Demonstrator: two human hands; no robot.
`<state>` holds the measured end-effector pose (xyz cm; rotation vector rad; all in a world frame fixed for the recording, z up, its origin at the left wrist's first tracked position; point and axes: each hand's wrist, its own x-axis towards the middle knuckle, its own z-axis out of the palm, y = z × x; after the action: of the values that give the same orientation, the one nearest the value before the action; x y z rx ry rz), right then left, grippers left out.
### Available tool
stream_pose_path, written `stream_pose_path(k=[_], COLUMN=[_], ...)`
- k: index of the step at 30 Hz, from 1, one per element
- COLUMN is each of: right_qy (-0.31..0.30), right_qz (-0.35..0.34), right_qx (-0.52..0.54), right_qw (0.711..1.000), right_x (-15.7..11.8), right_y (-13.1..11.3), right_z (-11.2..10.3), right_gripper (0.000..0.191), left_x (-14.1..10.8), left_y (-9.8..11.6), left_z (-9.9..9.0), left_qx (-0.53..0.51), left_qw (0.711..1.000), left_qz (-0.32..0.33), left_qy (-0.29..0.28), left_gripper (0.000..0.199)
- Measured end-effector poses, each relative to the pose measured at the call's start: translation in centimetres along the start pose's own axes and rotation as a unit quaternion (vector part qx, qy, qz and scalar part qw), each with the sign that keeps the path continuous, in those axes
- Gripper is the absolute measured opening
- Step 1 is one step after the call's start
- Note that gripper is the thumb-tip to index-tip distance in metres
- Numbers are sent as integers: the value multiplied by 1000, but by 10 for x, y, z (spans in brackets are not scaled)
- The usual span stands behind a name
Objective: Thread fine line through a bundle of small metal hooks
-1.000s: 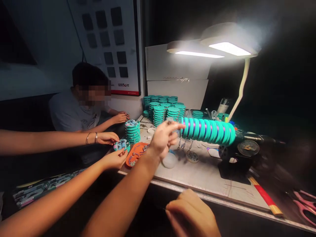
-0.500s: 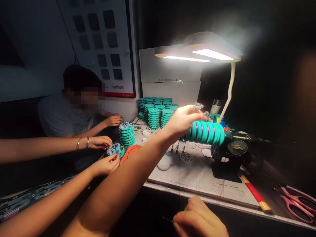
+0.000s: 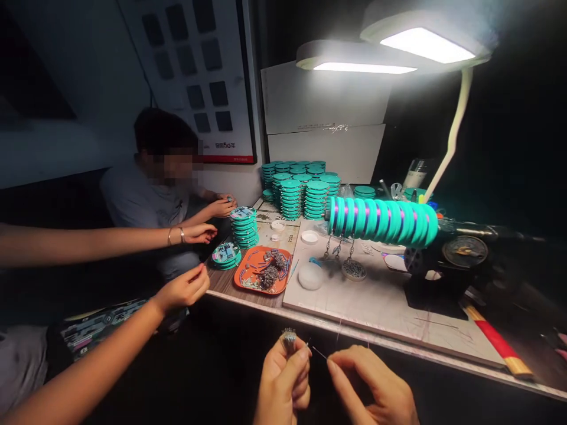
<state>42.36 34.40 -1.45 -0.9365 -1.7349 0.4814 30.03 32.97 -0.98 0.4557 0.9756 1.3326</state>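
Note:
My left hand (image 3: pixel 283 378) is closed around a bunch of small silvery metal pieces (image 3: pixel 289 337), whose tips stick up above thumb and fingers. Beside it, my right hand (image 3: pixel 370 381) pinches a thin pale strand (image 3: pixel 319 353) that points toward the left hand; I cannot make out whether it is line or wire. Both hands are in front of the bench edge. Above them lies a row of turquoise foam spools (image 3: pixel 383 219), mounted sideways on a black machine (image 3: pixel 463 251). Several small metal parts hang on lines below the spools, over a round dish of metal bits (image 3: pixel 354 270).
An orange tray (image 3: pixel 239 282) holds metal parts and small tubes. Stacked turquoise spools (image 3: pixel 290 200) stand at the back under lamps (image 3: pixel 427 44). A white cup (image 3: pixel 310 276) and a red-and-wood stick (image 3: pixel 496 339) lie on the bench. Co-workers' hands (image 3: pixel 183 289) are at the left.
My left hand has come back from over the spool row to beside my right hand, still with the metal pieces. A co-worker's hands have let go of a spool. The view has shifted.

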Motion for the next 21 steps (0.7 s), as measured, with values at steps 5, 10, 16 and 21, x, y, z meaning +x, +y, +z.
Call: stream_pose_path(k=[5,10,16,21], right_qy=[-3,0,-28,-27], right_qz=[-46,-66,-115,-123], right_qx=[-41,-64,-88,-87], right_qw=[998,996,989,988], right_x=[-5,-1,3,4], right_y=[5,5,6,7], right_z=[7,4,1,-1], right_gripper=[14,13,8,7], left_x=[-1,-3,-3,-5], left_y=[-2,-4,-8,-7], left_z=[-1,-2,-5,-2], left_qx=[-32,-24,11,35], left_qw=[999,999,999,997], left_qz=[-30,-20,16,44], left_qy=[14,13,26,45], left_gripper=[43,41,40,40])
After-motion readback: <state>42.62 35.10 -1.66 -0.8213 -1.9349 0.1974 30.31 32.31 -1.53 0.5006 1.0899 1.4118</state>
